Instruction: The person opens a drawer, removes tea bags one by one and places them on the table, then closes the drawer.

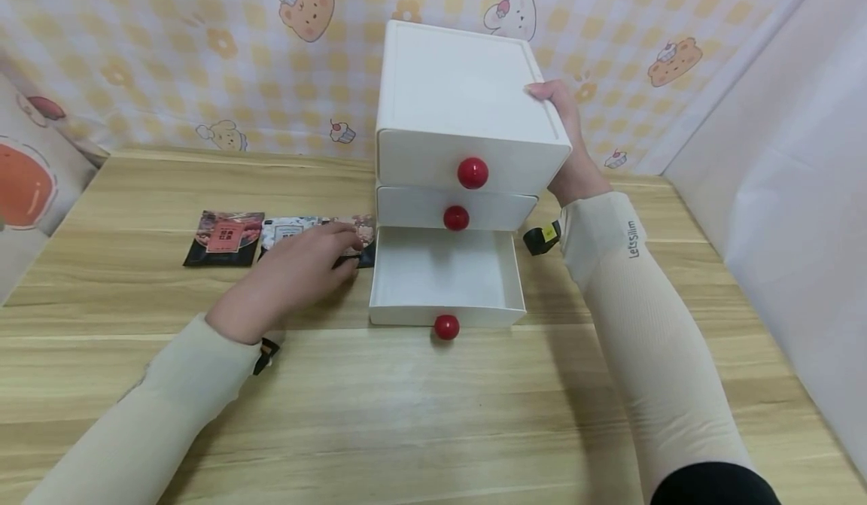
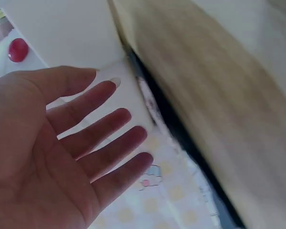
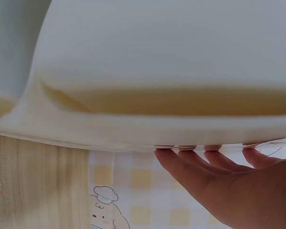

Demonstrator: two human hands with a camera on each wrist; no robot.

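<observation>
A white drawer cabinet [image 1: 467, 76] with round red knobs stands on the wooden table. Its bottom drawer [image 1: 447, 315] is pulled out, and the white inside shows bare. My left hand [image 1: 294, 272] hovers palm down just left of that drawer, over the right end of a row of flat packets. In the left wrist view its fingers [image 2: 105, 126] are loosely spread and hold nothing. My right hand [image 1: 567, 125] rests at the cabinet's right side, with a digit over the top edge. In the right wrist view fairly straight fingers [image 3: 193, 167] touch the cabinet.
Left of the cabinet lie a red-and-black packet [image 1: 226, 238], a white-and-blue packet [image 1: 287, 228] and a brown-and-black packet [image 1: 366, 234], partly covered by my left hand. A yellow checked cloth [image 1: 257, 76] hangs behind the table; a white sheet [image 1: 779, 136] hangs at the right.
</observation>
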